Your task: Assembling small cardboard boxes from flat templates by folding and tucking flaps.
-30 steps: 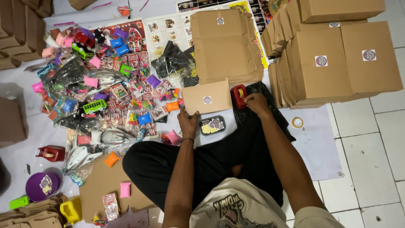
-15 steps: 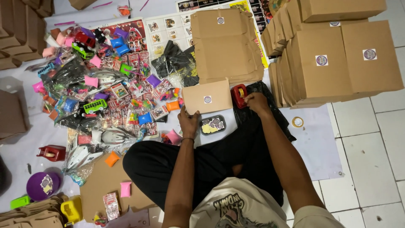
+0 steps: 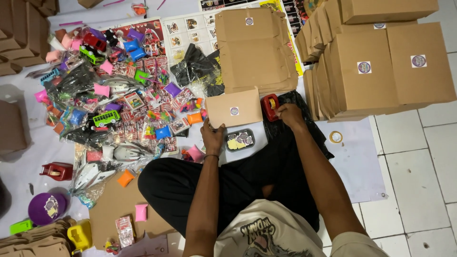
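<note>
Two hands work here: left hand (image 3: pixel 212 135) pinches the small cardboard box's (image 3: pixel 234 107) lower-left corner, its long axis running left-right; right hand (image 3: pixel 289 115) is closed on the red tape dispenser (image 3: pixel 270 105).

Very little is different from one second ago. The left hand (image 3: pixel 212 135) sits a tiny bit lower on the near edge of the small brown box (image 3: pixel 234 107). The right hand (image 3: pixel 289 115) holds its spot at the red tape holder (image 3: pixel 270 105). The view has barely shifted.
</note>
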